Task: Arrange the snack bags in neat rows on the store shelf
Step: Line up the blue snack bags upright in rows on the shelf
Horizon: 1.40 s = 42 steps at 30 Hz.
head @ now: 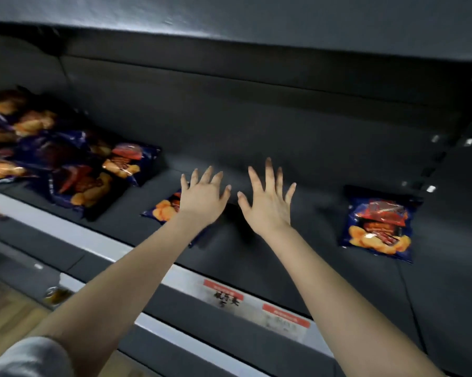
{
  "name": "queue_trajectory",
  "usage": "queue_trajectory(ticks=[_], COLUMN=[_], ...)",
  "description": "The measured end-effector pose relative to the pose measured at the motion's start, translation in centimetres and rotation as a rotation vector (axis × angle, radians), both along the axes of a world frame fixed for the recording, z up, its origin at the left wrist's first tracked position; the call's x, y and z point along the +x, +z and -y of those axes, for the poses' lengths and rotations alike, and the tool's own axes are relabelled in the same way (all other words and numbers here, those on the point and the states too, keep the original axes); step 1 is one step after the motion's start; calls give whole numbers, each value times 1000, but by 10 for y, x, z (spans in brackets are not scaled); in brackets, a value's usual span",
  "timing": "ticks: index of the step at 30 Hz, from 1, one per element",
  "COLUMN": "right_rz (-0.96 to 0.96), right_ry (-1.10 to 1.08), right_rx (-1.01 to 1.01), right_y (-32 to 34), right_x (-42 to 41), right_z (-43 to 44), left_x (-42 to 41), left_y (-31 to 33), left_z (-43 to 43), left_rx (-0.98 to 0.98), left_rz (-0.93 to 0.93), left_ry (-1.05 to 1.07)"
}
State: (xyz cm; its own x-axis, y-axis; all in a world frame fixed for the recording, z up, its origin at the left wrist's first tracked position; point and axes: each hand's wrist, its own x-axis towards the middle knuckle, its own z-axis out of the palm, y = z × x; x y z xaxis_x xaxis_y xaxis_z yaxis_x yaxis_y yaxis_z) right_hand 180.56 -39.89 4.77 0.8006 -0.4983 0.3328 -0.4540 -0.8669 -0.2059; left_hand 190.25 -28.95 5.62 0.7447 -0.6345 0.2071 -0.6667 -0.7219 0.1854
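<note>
Blue snack bag (379, 224): flat, toward shelf (284, 254) right end
Left hand (202, 200): fingers spread — partly hiding second bag (164, 209)
Right hand (269, 205): fingers spread — holding nothing

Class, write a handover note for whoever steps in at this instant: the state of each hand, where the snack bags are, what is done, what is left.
Left hand: open, fingers spread, over a flat bag; contact unclear.
Right hand: open, over bare shelf, holding nothing.
Bags: a loose heap at the left end, the flat bag mid-shelf, a lone bag at the right.
Done: no neat row yet.
Left: line all the bags up in rows.
</note>
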Motion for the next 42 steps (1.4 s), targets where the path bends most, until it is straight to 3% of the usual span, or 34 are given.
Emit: queue_trajectory(ticks=[7, 11, 14, 17, 20, 32, 38, 42], right_rz=[-88, -230, -190, -169, -160, -99, -58, 17], right_ry=[179, 202, 181, 174, 172, 137, 105, 105], right_rx=[30, 179, 175, 196, 207, 211, 168, 172], right_y=[-6, -28, -37, -40, -43, -49, -45, -34], right_x=[58, 79, 85, 84, 80, 80, 76, 70], right_z=[-54, -74, -75, -73, -73, -74, -82, -85], left_x=[42, 57, 60, 57, 57, 55, 58, 55], left_y=[-16, -35, -44, -50, -54, -51, -51, -49], left_z=[-50, -70, -75, -72, -73, -75, -78, -81], left_rx=[17, -17, -207, -301, -314, -337, -350, -459], left_rz=[-35, -208, -242, -98, -17, 21, -54, -212], left_ry=[79, 51, 67, 78, 55, 30, 29, 2])
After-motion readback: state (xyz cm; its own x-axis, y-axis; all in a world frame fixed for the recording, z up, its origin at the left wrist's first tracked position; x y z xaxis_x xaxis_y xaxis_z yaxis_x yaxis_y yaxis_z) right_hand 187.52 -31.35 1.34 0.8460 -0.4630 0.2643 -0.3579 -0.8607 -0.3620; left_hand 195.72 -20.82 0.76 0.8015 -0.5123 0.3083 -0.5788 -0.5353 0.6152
